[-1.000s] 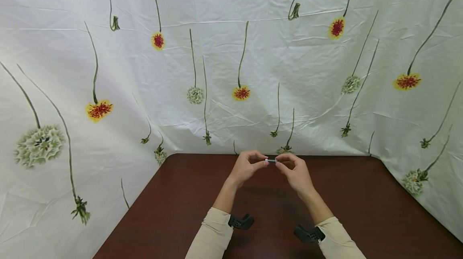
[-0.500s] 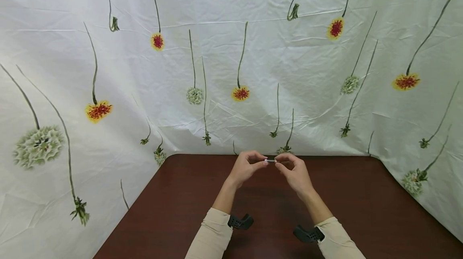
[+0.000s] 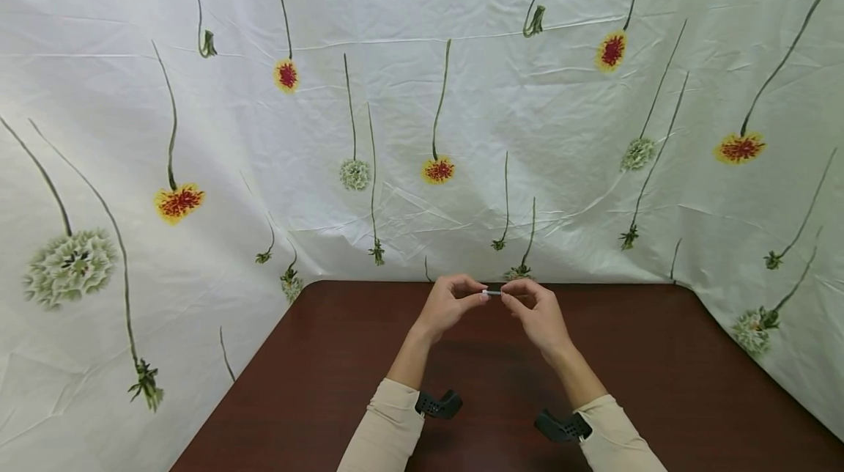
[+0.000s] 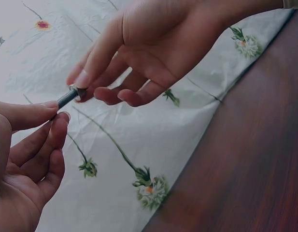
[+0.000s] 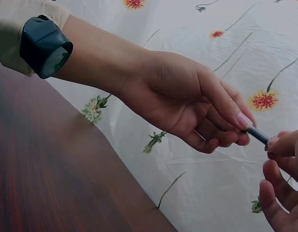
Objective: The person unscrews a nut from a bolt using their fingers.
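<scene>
A small grey metal bolt (image 3: 493, 293) is held level between both hands, raised near the table's far edge. At one end my left hand (image 3: 445, 308) pinches it between thumb and fingertips, covering that end. My right hand (image 3: 543, 316) has thumb and finger on the opposite end. The left wrist view shows the threaded shank of the bolt (image 4: 66, 99) bare between the hands, with a wider metal piece (image 4: 80, 92) at the right fingertips; whether that is a nut or the head, I cannot tell. The shank also appears in the right wrist view.
A dark reddish-brown table (image 3: 369, 340) lies beneath the hands. Behind it and at both sides hangs a white flower-printed cloth (image 3: 395, 127). Dark wrist-worn devices sit on the left forearm (image 3: 439, 404) and the right forearm (image 3: 563, 426).
Both hands stay in nearly the same place with the bolt between them. The right thumb and fingertips have shifted slightly at their end of it.
</scene>
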### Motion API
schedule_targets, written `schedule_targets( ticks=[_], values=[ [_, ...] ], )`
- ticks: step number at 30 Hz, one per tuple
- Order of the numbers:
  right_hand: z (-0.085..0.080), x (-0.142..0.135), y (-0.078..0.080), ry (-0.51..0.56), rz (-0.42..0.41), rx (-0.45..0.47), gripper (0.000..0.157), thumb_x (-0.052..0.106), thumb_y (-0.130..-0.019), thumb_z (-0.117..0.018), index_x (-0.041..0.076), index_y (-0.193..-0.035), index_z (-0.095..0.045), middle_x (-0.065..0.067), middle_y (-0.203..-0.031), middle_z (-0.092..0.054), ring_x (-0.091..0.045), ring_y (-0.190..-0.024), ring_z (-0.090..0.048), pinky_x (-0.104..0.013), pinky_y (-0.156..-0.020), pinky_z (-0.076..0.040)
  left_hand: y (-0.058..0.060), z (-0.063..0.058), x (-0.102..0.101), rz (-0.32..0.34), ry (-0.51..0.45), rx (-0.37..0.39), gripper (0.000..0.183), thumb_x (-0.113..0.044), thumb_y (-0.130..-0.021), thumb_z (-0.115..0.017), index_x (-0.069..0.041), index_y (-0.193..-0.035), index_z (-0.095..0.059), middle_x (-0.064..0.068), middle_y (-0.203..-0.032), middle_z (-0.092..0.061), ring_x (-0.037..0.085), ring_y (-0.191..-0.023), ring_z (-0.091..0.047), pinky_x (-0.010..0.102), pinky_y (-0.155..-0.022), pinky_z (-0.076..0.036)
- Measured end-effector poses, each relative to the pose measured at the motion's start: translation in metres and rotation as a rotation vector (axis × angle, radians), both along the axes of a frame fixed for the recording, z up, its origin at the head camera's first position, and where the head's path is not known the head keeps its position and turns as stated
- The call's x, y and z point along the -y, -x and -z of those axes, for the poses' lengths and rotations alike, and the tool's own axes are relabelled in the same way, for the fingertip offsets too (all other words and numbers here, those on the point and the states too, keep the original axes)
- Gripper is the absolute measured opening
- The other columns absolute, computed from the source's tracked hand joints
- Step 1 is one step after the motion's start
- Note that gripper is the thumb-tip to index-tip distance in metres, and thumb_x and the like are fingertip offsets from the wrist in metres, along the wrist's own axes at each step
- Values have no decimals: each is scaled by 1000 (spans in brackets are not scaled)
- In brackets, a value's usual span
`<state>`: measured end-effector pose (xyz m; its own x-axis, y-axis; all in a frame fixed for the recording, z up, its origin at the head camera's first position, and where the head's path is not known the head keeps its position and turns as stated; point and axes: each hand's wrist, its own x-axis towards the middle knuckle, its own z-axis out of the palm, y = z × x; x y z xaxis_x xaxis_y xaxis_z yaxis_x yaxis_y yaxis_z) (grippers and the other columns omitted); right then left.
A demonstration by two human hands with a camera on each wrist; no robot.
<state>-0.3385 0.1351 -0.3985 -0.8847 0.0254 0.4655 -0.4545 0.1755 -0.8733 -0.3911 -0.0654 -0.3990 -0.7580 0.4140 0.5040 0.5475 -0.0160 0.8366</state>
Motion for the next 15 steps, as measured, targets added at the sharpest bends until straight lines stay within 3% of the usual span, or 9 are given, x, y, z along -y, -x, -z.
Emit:
schedule_targets(
  ticks=[3,7,11,15],
  values=[
    [0,0,0,18,-32,-8,19,-1,-97,-71,-6,-115,-69,-18,-112,-67,-25,-93,-67,-29,-74,-55,1,0,0,2,1,4,13,-6,-94,-77,0,-106,-78,8,-96,-76,23,-89,-71,35,-79,-56],
    [-1,1,0,21,-24,22,24,9,-101,-69,-5,-121,-67,-20,-115,-67,-31,-99,-67,-34,-78,-57,1,0,0,-11,8,0,13,-7,-94,-77,-1,-106,-78,8,-94,-76,22,-88,-71,34,-77,-56],
    [-1,0,0,-3,18,45,22,16,-103,-68,-3,-115,-72,-19,-108,-68,-28,-95,-66,-40,-81,-58,1,0,1,-14,15,-9,14,-7,-94,-77,0,-107,-77,7,-94,-76,22,-88,-71,44,-80,-57],
    [0,0,1,-6,10,27,13,6,-100,-70,-2,-110,-72,-17,-106,-68,-25,-92,-65,-37,-78,-57,1,0,0,2,3,-2,16,-5,-94,-76,4,-107,-76,7,-94,-76,21,-89,-71,58,-85,-54]
  ],
)
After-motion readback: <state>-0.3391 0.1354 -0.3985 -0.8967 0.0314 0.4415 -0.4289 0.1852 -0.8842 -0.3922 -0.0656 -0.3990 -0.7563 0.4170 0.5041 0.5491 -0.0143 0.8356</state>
